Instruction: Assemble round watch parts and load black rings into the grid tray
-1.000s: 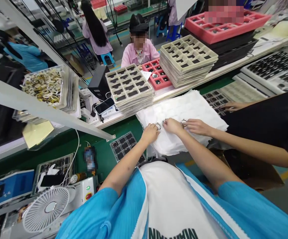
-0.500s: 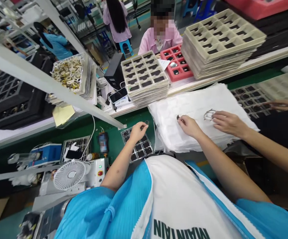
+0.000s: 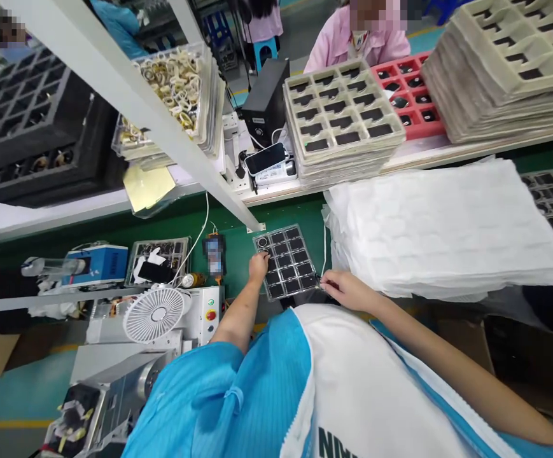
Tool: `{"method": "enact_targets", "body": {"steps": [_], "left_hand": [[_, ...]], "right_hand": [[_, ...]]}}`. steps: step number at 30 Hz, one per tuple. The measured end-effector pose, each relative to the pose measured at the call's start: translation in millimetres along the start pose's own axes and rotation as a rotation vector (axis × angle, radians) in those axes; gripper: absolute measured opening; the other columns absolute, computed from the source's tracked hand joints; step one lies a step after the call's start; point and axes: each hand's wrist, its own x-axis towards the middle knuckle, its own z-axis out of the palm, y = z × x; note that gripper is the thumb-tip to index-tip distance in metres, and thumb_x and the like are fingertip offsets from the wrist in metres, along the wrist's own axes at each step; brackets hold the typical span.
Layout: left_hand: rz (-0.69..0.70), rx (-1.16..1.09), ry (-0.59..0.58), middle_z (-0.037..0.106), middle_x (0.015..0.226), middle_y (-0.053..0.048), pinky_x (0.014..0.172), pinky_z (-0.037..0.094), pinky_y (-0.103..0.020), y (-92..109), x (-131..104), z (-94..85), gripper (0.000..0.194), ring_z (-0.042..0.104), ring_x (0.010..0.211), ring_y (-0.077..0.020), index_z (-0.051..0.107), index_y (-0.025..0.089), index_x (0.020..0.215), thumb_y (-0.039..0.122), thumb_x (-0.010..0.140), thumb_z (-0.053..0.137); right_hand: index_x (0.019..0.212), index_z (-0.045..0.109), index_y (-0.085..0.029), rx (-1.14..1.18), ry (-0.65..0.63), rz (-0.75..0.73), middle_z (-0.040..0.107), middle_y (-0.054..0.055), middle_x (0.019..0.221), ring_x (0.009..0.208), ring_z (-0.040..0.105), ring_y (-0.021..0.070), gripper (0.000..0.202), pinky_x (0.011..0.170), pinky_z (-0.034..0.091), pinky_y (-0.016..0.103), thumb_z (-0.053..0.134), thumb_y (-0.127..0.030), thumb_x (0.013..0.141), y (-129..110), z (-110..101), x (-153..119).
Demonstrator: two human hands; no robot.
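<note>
A clear plastic tray (image 3: 287,270) with dark square cells lies on the green bench in front of me. One round dark part (image 3: 262,242) sits in its far left corner cell. My left hand (image 3: 258,267) is closed at the tray's left side, fingertips over a cell just below that part; what they pinch is too small to make out. At the near right corner my right hand (image 3: 345,289) is closed in a pinch, with a small dark piece (image 3: 319,278) at its fingertips. That piece's kind cannot be told.
White sheets (image 3: 438,222) are stacked right of the tray. Piled beige trays (image 3: 343,159) and a red tray (image 3: 436,130) stand on the shelf ahead. A slanting metal post (image 3: 181,146) comes down left of my hands. A white fan (image 3: 154,315) stands left. Co-workers sit beyond.
My right hand has moved from above the white sheets left to the tray's corner. My left hand has shifted to the tray's left side. The neighbour's hand has left the sheets. My view has turned.
</note>
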Motion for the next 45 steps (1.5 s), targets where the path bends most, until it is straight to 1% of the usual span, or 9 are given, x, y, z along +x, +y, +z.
{"method": "enact_targets", "body": {"steps": [7,13,19,23,27,32,39,42,45], "left_hand": [[0.02,-0.218,0.04,0.078,0.125,-0.012,0.11,0.054,-0.035,-32,-6,6.5,0.028,0.074,0.117,-0.0224,0.077,0.016,0.122,0.016,0.099,0.061],[-0.099,-0.282,0.122,0.081,0.112,-0.014,0.102,0.058,-0.037,-79,-58,-4.3,0.024,0.077,0.104,-0.0226,0.075,0.012,0.115,0.015,0.099,0.058],[-0.153,-0.31,0.057,0.082,0.104,-0.011,0.095,0.061,-0.037,-94,-120,9.7,0.015,0.078,0.097,-0.0225,0.077,0.017,0.102,0.016,0.095,0.063],[-0.159,-0.309,0.011,0.082,0.1,-0.009,0.091,0.062,-0.036,-97,-150,10.5,0.015,0.079,0.094,-0.0224,0.077,0.018,0.1,0.017,0.093,0.063],[-0.107,-0.309,-0.013,0.082,0.102,-0.009,0.092,0.061,-0.038,-91,-160,-0.3,0.016,0.079,0.096,-0.0236,0.076,0.019,0.099,0.02,0.094,0.061],[0.099,-0.324,-0.059,0.081,0.099,-0.007,0.087,0.061,-0.037,-34,-145,-8.2,0.02,0.076,0.092,-0.0227,0.077,0.021,0.102,0.031,0.095,0.062],[0.561,-0.346,-0.236,0.078,0.101,-0.008,0.086,0.06,-0.037,136,-113,-0.9,0.024,0.072,0.089,-0.0215,0.075,0.021,0.107,0.038,0.098,0.062],[0.789,-0.253,-0.231,0.074,0.117,-0.012,0.104,0.056,-0.042,196,-103,7.5,0.03,0.069,0.114,-0.0266,0.071,0.02,0.12,0.039,0.097,0.066],[0.938,-0.155,-0.272,0.066,0.133,-0.014,0.112,0.052,-0.045,225,-99,17.6,0.035,0.062,0.128,-0.0293,0.069,0.021,0.127,0.038,0.096,0.07]], "right_hand": [[0.094,0.064,-0.019,-0.24,-0.084,0.167,0.074,0.008,0.098,0.09,0.068,0.0207,0.018,0.081,0.047,0.03,0.049,-0.023,0.103,9,33,26],[0.111,0.07,-0.012,-0.572,-0.255,0.072,0.072,0.015,0.119,0.11,0.068,0.0265,0.026,0.09,0.048,0.034,0.046,-0.017,0.104,2,84,108],[0.121,0.071,-0.004,-0.598,-0.294,-0.043,0.068,0.025,0.127,0.123,0.057,0.0323,0.035,0.101,0.045,0.042,0.044,-0.006,0.098,10,138,182],[0.113,0.074,-0.003,-0.548,-0.265,-0.052,0.068,0.026,0.124,0.127,0.053,0.0323,0.034,0.105,0.043,0.043,0.044,-0.004,0.097,16,156,191],[0.117,0.073,-0.007,-0.442,-0.193,-0.07,0.069,0.021,0.124,0.121,0.058,0.0282,0.029,0.106,0.044,0.04,0.049,-0.017,0.103,16,141,161],[0.109,0.074,-0.011,-0.322,-0.047,-0.022,0.073,0.013,0.112,0.107,0.067,0.0206,0.019,0.099,0.05,0.03,0.057,-0.015,0.1,20,78,72],[0.09,0.073,-0.02,0.074,0.341,0.025,0.075,0.005,0.091,0.082,0.069,0.0196,0.024,0.073,0.053,0.031,0.056,-0.036,0.098,24,-37,-72],[0.088,0.07,-0.021,0.003,0.662,0.172,0.074,0.006,0.086,0.077,0.067,0.0213,0.026,0.07,0.054,0.033,0.054,-0.041,0.097,37,-69,-107],[0.09,0.069,-0.022,-0.146,0.773,0.167,0.073,0.009,0.09,0.085,0.068,0.0258,0.026,0.076,0.056,0.04,0.056,-0.043,0.094,59,-78,-120]]}}
